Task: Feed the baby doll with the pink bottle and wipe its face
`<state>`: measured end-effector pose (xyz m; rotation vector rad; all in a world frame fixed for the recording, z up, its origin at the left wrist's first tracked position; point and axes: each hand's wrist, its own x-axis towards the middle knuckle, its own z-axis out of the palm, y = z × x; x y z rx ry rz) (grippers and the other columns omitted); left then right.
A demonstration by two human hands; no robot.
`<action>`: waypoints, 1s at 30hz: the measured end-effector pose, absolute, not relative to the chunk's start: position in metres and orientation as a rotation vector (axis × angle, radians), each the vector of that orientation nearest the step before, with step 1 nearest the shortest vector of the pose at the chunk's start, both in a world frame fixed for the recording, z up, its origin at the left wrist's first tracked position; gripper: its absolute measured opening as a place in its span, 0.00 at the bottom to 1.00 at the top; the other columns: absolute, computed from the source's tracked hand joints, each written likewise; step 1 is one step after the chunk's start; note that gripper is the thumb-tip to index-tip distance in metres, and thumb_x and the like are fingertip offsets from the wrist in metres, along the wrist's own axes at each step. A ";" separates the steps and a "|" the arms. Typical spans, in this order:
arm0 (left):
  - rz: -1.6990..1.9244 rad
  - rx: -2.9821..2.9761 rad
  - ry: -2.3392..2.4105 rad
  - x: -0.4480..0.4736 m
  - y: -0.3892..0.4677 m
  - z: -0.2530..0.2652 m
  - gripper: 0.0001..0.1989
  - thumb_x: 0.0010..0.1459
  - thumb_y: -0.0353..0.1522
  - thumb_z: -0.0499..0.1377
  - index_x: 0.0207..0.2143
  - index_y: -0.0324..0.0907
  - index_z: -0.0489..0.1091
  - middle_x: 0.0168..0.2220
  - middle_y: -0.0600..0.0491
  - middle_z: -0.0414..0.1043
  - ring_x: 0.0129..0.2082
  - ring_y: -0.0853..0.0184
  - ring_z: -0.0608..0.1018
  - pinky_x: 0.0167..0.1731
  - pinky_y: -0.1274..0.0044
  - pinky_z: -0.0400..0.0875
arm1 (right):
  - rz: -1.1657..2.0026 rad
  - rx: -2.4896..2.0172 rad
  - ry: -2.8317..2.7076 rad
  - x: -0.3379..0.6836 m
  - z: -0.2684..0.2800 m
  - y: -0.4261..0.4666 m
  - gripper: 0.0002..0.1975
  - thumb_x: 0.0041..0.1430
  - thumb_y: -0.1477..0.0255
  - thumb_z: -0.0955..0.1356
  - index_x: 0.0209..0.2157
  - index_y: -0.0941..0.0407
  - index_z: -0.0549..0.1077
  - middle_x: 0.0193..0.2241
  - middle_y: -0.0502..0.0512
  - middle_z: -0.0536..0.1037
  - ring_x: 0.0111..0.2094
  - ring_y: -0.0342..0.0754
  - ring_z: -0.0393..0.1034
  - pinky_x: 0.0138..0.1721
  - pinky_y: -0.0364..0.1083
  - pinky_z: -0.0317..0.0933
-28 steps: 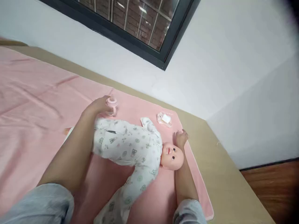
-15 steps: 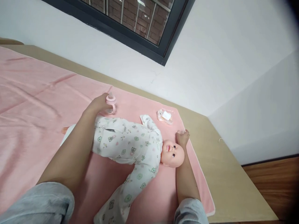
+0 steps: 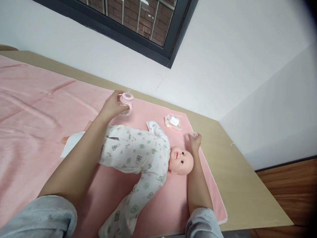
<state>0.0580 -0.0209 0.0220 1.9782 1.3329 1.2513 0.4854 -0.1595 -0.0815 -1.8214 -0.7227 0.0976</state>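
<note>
My left hand (image 3: 114, 105) is wrapped round a pink baby bottle (image 3: 127, 99) with a clear teat and side handles, held upright above the far side of the doll. Between my arms a baby doll (image 3: 137, 148) lies on its back in a white printed top, its head to the right. Beyond that head, my right hand (image 3: 194, 144) has its fingers closed on a small clear cap (image 3: 195, 135). My left forearm hides part of the doll's lower body.
Under the doll spreads a pink blanket (image 3: 32, 109) on a wooden table (image 3: 237, 188). A small clear packet with a white label (image 3: 174, 121) lies between the doll and the far edge. A white wall (image 3: 138, 76) with a dark-framed window (image 3: 165, 56) stands behind.
My left hand has lifted the baby bottle and carried it right and away from me. My right hand has risen slightly with the clear cap. The view has shifted a little.
</note>
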 end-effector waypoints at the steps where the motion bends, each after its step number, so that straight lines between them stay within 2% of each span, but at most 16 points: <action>1: 1.282 1.975 1.289 0.067 -0.028 0.026 0.34 0.48 0.30 0.62 0.58 0.38 0.58 0.52 0.48 0.70 0.48 0.62 0.75 0.46 0.73 0.70 | 0.117 -1.752 -0.715 0.484 -0.075 -0.159 0.36 0.44 0.59 0.71 0.54 0.60 0.63 0.47 0.61 0.73 0.42 0.49 0.70 0.49 0.50 0.64; 5: 1.366 2.006 1.106 0.102 -0.064 0.039 0.33 0.45 0.30 0.62 0.57 0.42 0.61 0.52 0.50 0.71 0.51 0.58 0.74 0.50 0.72 0.68 | 0.207 -1.520 -0.736 0.470 -0.035 -0.163 0.36 0.43 0.60 0.72 0.53 0.58 0.64 0.47 0.58 0.72 0.43 0.45 0.69 0.48 0.48 0.64; 8: 1.327 2.129 1.072 0.121 -0.091 0.048 0.33 0.47 0.31 0.60 0.57 0.43 0.60 0.52 0.50 0.71 0.51 0.57 0.75 0.48 0.71 0.69 | 0.268 -1.358 -0.857 0.447 0.004 -0.174 0.37 0.44 0.61 0.74 0.55 0.57 0.63 0.49 0.57 0.72 0.46 0.44 0.69 0.51 0.48 0.64; 11: 1.279 2.299 1.029 0.135 -0.112 0.052 0.32 0.47 0.31 0.59 0.58 0.42 0.60 0.51 0.50 0.72 0.49 0.55 0.75 0.48 0.70 0.68 | 0.250 -1.219 -1.057 0.412 0.038 -0.193 0.35 0.48 0.61 0.73 0.57 0.52 0.62 0.49 0.55 0.71 0.48 0.44 0.69 0.52 0.48 0.65; 14: 1.236 2.447 0.972 0.145 -0.128 0.051 0.32 0.49 0.31 0.57 0.58 0.40 0.60 0.53 0.48 0.71 0.51 0.54 0.73 0.53 0.66 0.63 | 0.260 -1.120 -1.226 0.372 0.059 -0.213 0.33 0.50 0.62 0.73 0.57 0.49 0.62 0.52 0.55 0.70 0.50 0.46 0.69 0.54 0.50 0.64; 18: 1.196 2.532 0.902 0.156 -0.147 0.047 0.29 0.52 0.31 0.56 0.58 0.41 0.59 0.55 0.48 0.69 0.53 0.54 0.71 0.57 0.64 0.56 | 0.302 -1.088 -1.328 0.332 0.062 -0.225 0.33 0.52 0.61 0.72 0.57 0.48 0.60 0.57 0.57 0.66 0.56 0.49 0.66 0.56 0.52 0.64; 25: 1.190 2.546 0.792 0.162 -0.162 0.044 0.29 0.55 0.31 0.57 0.60 0.41 0.55 0.57 0.47 0.67 0.52 0.57 0.72 0.58 0.64 0.52 | 0.372 -1.109 -1.432 0.316 0.049 -0.221 0.30 0.55 0.61 0.70 0.59 0.47 0.61 0.61 0.55 0.61 0.60 0.51 0.61 0.61 0.55 0.60; 27: 1.191 2.530 0.786 0.162 -0.163 0.045 0.30 0.55 0.32 0.59 0.60 0.41 0.55 0.57 0.47 0.67 0.52 0.58 0.72 0.57 0.65 0.52 | 0.396 -1.127 -1.453 0.313 0.047 -0.221 0.32 0.56 0.60 0.70 0.60 0.46 0.59 0.62 0.56 0.60 0.61 0.51 0.59 0.60 0.55 0.61; 30: 1.219 2.514 0.773 0.161 -0.165 0.047 0.30 0.57 0.35 0.60 0.60 0.41 0.54 0.57 0.46 0.67 0.52 0.58 0.72 0.57 0.65 0.52 | 0.451 -1.125 -1.464 0.308 0.046 -0.223 0.42 0.53 0.58 0.71 0.65 0.43 0.49 0.64 0.56 0.56 0.63 0.52 0.56 0.59 0.57 0.63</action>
